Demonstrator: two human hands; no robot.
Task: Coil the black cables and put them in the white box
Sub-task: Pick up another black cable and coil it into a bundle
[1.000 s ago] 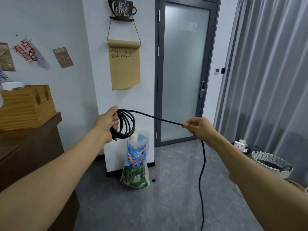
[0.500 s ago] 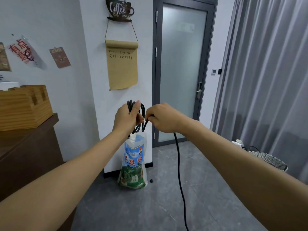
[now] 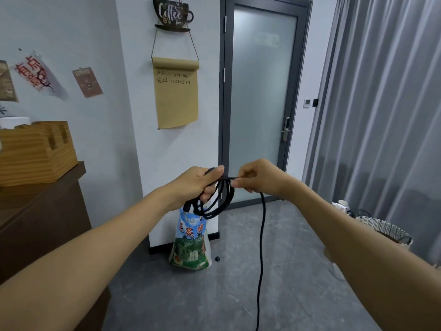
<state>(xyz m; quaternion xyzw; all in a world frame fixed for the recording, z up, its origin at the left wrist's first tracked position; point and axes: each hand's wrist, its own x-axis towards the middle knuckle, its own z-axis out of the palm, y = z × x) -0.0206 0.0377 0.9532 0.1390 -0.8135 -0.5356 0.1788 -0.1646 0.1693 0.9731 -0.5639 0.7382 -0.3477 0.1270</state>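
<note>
A black cable hangs in several loops from my left hand, which is closed around the top of the coil at chest height. Close to its right, my right hand pinches the same cable between thumb and fingers. From that pinch the loose length of the cable drops straight down to the grey floor and leaves the bottom of the view. A plug end sticks out under my left hand. No white box is in view.
A printed plastic bag stands on the floor against the white pillar. A dark wooden cabinet with a wooden crate is at left. A woven basket sits at right by the grey curtain. A glass door is ahead.
My right hand came in from the far right to meet my left hand, adding a loop to the coil. Since then both hands have dropped a little and the coil hangs lower.
</note>
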